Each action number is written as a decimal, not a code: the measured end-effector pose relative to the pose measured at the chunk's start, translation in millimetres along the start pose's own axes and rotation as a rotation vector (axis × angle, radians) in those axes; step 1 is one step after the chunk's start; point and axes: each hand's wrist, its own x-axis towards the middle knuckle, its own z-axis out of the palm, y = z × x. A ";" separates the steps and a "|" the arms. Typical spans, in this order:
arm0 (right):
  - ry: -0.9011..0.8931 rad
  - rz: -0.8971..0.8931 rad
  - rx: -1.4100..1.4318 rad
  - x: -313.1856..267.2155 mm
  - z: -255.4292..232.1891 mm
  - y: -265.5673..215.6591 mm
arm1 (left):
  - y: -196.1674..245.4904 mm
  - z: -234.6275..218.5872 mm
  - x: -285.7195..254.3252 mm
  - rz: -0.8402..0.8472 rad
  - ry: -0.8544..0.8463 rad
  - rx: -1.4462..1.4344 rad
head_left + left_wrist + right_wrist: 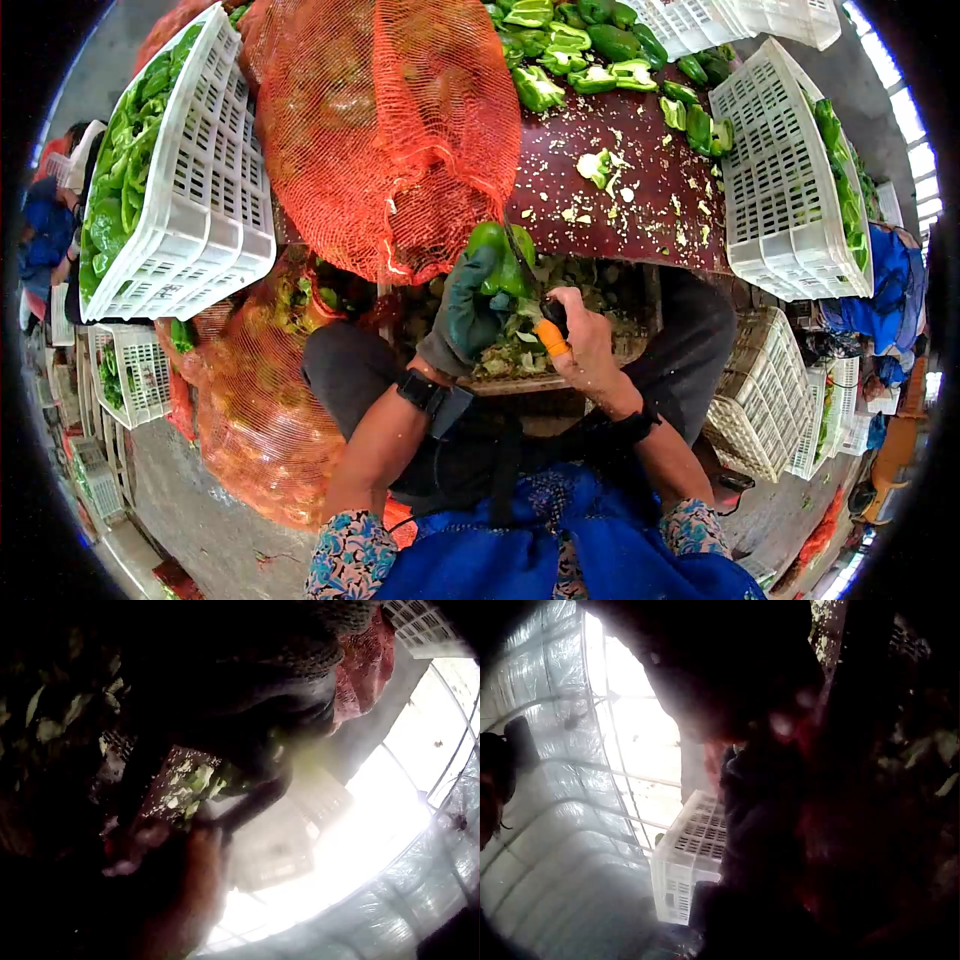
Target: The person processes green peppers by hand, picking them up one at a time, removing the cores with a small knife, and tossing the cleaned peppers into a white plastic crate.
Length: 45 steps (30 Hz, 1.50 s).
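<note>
In the head view the left hand (468, 312), in a dark green glove, grips a green pepper (503, 260) in front of the red mesh sack. The bare right hand (585, 343), with an orange wrap on one finger, holds the dark handle of a knife (522, 262); its thin blade lies against the pepper's right side. Below both hands is a crate of pale trimmings (520, 355). The left wrist view is dark and blurred, with the right hand (191, 877) faintly showing. In the right wrist view both hands are too dark to make out.
A full red mesh sack (390, 130) stands at the table's left. Cut peppers (590, 50) lie at the back of the dark red table (640, 220), which carries scattered seeds and scraps. White crates (205, 190) of peppers flank both sides; a woven basket (760, 395) stands at right.
</note>
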 end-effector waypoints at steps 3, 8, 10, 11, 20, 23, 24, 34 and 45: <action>-0.019 0.036 0.012 -5.9 7.2 5.9 | -0.2 -2.8 1.5 0.037 -0.008 0.039; -0.095 0.028 -0.030 -8.4 6.0 10.3 | -4.3 -3.9 -1.8 0.135 0.030 0.263; -0.116 0.022 0.000 -9.8 8.0 16.0 | 2.7 3.4 -2.2 0.045 0.008 0.116; -0.106 0.035 0.026 -9.4 8.4 15.7 | 3.5 1.5 -1.5 0.029 0.000 0.100; -0.016 0.016 0.168 -4.6 13.6 19.8 | 9.3 20.8 -9.7 -0.049 0.032 0.078; -0.009 0.031 0.079 0.7 20.0 33.3 | 9.4 11.4 -11.4 -0.096 -0.042 -0.030; -0.010 0.029 0.004 7.0 22.7 51.5 | 7.2 1.0 -12.0 -0.095 -0.099 -0.005; 0.058 0.030 -0.482 54.1 6.3 76.5 | 3.3 19.5 -26.3 0.032 -0.177 0.103; -0.050 0.179 0.208 65.2 9.6 60.0 | 5.5 38.9 -9.8 0.246 0.015 0.849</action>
